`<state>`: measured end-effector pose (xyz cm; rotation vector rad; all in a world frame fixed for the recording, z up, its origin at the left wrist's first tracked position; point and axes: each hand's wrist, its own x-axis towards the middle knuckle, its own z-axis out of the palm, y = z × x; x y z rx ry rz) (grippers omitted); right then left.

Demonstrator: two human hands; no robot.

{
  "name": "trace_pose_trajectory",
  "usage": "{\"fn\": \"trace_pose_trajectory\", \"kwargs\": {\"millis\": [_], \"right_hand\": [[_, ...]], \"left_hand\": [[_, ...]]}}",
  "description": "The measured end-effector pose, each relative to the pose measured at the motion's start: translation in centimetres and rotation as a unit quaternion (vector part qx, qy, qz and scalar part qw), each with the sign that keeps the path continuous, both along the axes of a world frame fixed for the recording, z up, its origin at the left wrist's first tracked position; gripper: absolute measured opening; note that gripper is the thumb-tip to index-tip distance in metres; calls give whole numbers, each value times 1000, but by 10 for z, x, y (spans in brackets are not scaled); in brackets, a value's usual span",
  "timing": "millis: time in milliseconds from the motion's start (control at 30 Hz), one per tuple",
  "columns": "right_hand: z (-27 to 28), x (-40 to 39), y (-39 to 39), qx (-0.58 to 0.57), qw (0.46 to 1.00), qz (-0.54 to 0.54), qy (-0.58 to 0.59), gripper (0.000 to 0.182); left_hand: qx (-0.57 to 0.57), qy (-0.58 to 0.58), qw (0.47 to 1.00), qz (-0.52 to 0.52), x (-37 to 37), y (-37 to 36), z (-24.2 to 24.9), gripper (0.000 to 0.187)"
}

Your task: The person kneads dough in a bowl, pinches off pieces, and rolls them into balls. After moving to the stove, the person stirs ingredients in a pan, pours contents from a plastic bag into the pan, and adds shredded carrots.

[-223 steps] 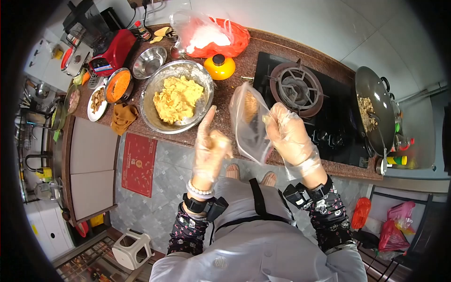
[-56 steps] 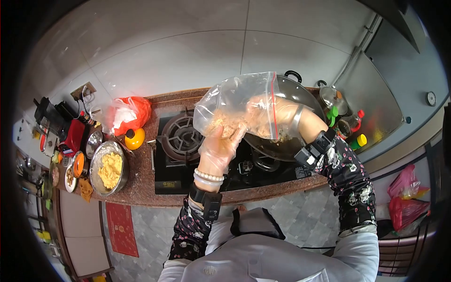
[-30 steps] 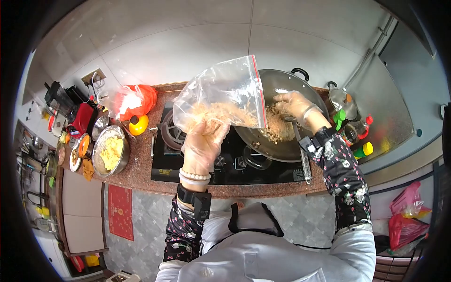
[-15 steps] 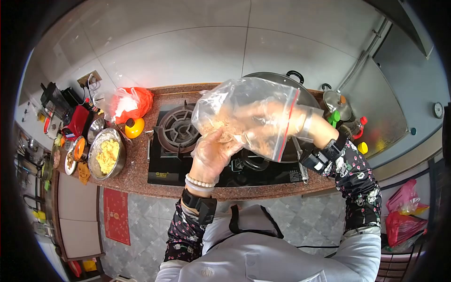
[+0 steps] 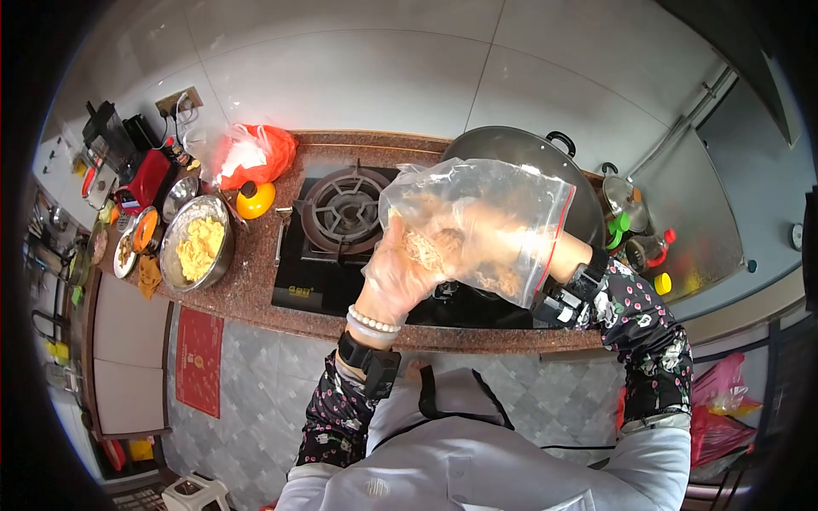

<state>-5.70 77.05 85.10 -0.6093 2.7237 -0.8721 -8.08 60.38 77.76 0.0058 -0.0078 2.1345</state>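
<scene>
A clear zip bag (image 5: pixel 530 192) with a red seal strip hangs over the stove, its mouth turned to the right. Closed around its lower left part from outside is my left hand (image 5: pixel 394 277), in a thin clear glove. My right hand (image 5: pixel 481 232) is inside the bag, reaching in through the mouth, its fingers near my left hand. A clump of light brown, flaky crumbs (image 5: pixel 423 252) shows between the two hands. More crumbs (image 5: pixel 498 281) lie in the bag's lower right. Plastic glare and the crumbs partly hide my right fingers.
Behind the bag sits a large dark wok (image 5: pixel 503 143); a gas burner (image 5: pixel 342 209) is to its left. Further left stand a metal bowl of yellow mash (image 5: pixel 202 247), an orange-yellow lid (image 5: pixel 256 201) and a red bag (image 5: pixel 268 157). Bottles (image 5: pixel 652 247) and a small pot (image 5: pixel 625 200) stand right.
The bag and both hands have shifted a little right in view. My right hand's fingers have drawn in toward the crumb clump beside my left hand. The camera view has tilted slightly.
</scene>
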Motion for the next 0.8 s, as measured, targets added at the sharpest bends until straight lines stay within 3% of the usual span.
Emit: {"fn": "trace_pose_trajectory", "kwargs": {"millis": [100,167,267,300,400,567,667,800], "right_hand": [[2,-2,9,-42,998,-29,-30,38],[9,-5,23,-77,996,-36,-40,37],[5,-1,37,-214,968,-103,-81,28],[6,-2,42,-176,979,-98,-13,31],[23,6,51,-200,965,-167,-12,28],[36,7,80,-383,847,-362,-79,30],[17,5,131,-512,802,-300,-66,29],[-36,-17,186,-460,783,-417,-39,21]], "left_hand": [[40,-3,999,-8,0,-1,0,67],[17,32,998,47,-3,0,2,68],[26,66,994,85,-6,-2,1,74],[27,62,994,83,-8,-1,3,76],[-2,101,989,104,-7,5,13,71],[-89,131,972,172,-6,20,25,67],[-125,132,962,203,-10,22,24,66],[-134,125,953,239,-16,11,18,65]]}}
